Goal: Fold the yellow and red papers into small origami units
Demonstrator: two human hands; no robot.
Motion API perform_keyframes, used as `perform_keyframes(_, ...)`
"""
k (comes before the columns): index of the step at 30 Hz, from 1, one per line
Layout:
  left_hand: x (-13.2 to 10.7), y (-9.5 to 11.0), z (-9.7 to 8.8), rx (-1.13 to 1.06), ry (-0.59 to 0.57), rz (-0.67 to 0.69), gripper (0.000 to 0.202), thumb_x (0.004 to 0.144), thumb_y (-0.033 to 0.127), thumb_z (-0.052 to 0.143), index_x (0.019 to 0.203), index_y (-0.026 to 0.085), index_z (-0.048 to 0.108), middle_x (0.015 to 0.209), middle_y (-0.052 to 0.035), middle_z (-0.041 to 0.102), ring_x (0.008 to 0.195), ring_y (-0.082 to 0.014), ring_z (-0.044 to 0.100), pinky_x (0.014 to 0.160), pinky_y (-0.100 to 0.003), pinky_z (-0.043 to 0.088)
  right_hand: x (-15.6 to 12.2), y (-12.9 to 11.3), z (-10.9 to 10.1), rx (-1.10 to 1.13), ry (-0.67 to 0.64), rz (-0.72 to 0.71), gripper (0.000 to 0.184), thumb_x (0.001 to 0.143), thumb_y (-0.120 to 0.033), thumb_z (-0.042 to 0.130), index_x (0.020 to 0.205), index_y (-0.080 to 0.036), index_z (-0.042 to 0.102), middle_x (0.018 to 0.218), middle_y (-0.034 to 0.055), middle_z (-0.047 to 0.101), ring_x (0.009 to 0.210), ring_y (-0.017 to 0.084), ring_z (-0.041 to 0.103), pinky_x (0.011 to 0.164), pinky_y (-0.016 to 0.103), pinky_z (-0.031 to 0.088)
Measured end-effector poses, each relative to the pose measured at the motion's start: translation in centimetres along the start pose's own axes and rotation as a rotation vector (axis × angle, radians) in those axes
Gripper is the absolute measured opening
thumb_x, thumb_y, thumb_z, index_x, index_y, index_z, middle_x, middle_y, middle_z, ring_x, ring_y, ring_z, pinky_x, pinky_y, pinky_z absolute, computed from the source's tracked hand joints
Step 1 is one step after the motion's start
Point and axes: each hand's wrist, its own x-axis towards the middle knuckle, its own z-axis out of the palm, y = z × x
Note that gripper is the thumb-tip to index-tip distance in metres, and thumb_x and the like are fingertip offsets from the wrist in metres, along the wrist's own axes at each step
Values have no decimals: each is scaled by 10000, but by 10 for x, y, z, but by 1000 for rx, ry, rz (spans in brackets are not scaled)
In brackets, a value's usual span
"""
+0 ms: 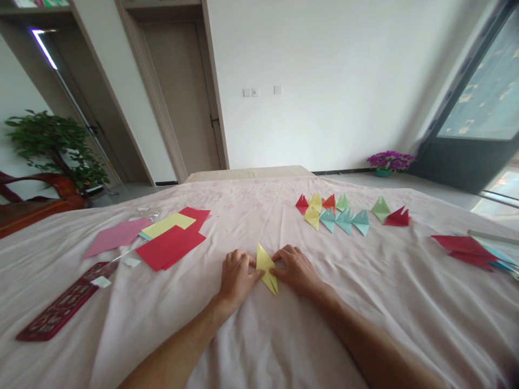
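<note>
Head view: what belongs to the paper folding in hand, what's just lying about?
Job:
- yellow folded paper, held by left hand and right hand
- likely the flat coloured sheets at left
- likely the small folded pieces beyond the right hand

Apparently just lying about:
- dark red plaque
- white scraps
- purple flowers
- leafy plant

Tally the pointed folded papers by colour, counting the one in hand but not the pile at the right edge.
Red or orange-red papers: 3
Yellow papers, one held by left hand and right hand: 3
Green papers: 2
Blue-green papers: 3
Total: 11
</note>
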Motion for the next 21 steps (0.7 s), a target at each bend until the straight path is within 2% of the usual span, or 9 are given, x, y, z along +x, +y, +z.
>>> perform_keyframes(5,0,3,-2,-222,40,-26,115,778,303,686,779,200,634,901,-42,641,940,-230,582,864,-377,449,3,2,2,70,60,-4,133,729,-246,707,849,-207,666,883,25,613,872,191,552,761,294,411)
perform_keyframes(8,-5,8,-6,-461,62,-78,135,858,323,587,825,192,592,803,-9,645,778,-171,618,742,-295,484,2,-2,0,119,116,-27,89,765,-223,678,840,-202,633,861,13,606,845,170,560,758,283,432)
perform_keyframes(11,-11,12,-11,-676,85,-94,188,876,373,560,829,191,568,733,13,631,657,-137,601,632,-240,471,-1,-11,-4,241,229,-81,92,782,-217,672,837,-202,600,829,7,587,786,156,553,705,271,446)
perform_keyframes(16,-16,13,-18,-745,217,-3,147,851,326,618,809,190,583,729,17,609,640,-115,555,603,-218,438,-10,-24,-9,440,379,-206,103,773,-133,627,841,-208,606,724,-9,565,663,141,524,603,265,426)
perform_keyframes(18,-17,12,-19,-778,235,44,115,857,295,617,818,190,588,758,11,619,656,-114,555,613,-219,438,-12,-26,-9,472,399,-238,165,763,-83,590,865,-212,609,703,-18,565,644,135,520,600,264,422)
perform_keyframes(21,-18,12,-19,-806,244,99,93,856,266,619,815,189,586,760,12,621,672,-113,560,625,-215,442,-13,-28,-9,508,417,-289,160,769,-79,592,853,-214,607,714,-14,577,650,135,520,601,265,426)
